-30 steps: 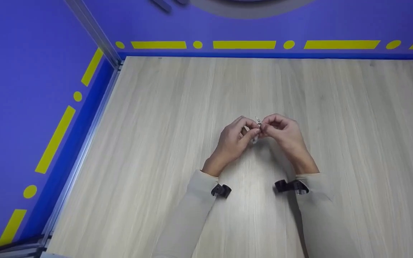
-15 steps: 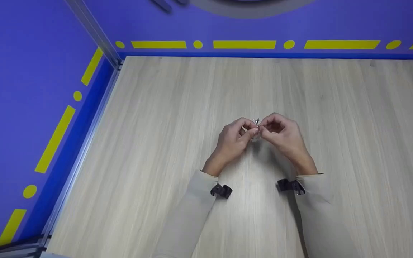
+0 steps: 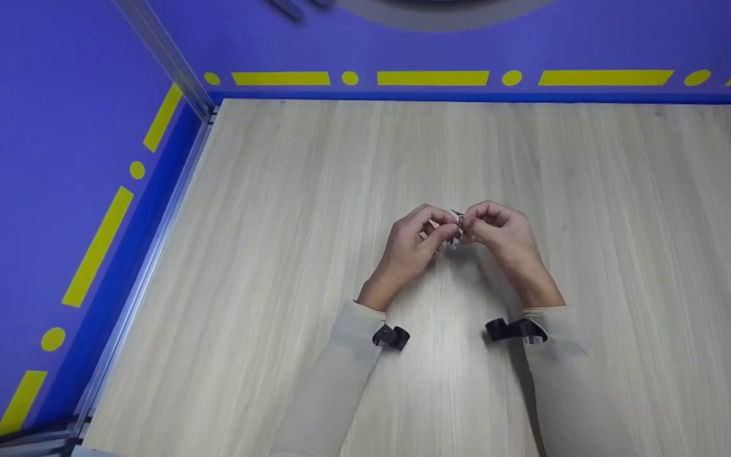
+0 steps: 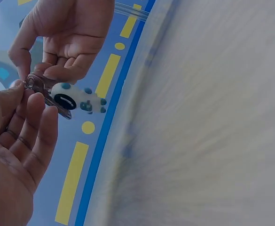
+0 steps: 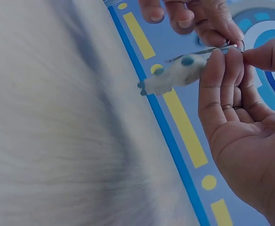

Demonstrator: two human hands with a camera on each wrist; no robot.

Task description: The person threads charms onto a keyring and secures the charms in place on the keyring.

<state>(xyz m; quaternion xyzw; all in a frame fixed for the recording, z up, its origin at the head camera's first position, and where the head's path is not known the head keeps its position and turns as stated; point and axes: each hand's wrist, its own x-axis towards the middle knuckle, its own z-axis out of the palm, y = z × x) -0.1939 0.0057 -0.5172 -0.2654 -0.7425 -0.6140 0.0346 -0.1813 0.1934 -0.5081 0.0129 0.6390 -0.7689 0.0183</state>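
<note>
Between the fingertips of both hands hangs a keychain, above the table. It has a white-and-teal figurine (image 4: 66,96) with a dark oval face, a small metal ring (image 5: 242,46) and a slim flat metal piece (image 4: 63,111) whose kind I cannot tell. My left hand (image 3: 408,244) pinches the ring end between thumb and index finger. From the other side, my right hand (image 3: 510,238) pinches the same end, its fingertips close to the left ones. The figurine (image 5: 175,75) dangles below the fingers in the right wrist view. Fingers partly cover the ring in the head view.
A wood-grain table (image 3: 315,190) lies under the hands. Blue panels (image 3: 86,127) with yellow dashes and dots border it at the back and left, joined by a metal corner post (image 3: 169,57). Black wrist straps (image 3: 392,337) sit on both sleeves.
Both hands stay at nearly the same spot. The right hand's fingers have shifted slightly at the ring, and the metal parts showing between the fingertips have turned.
</note>
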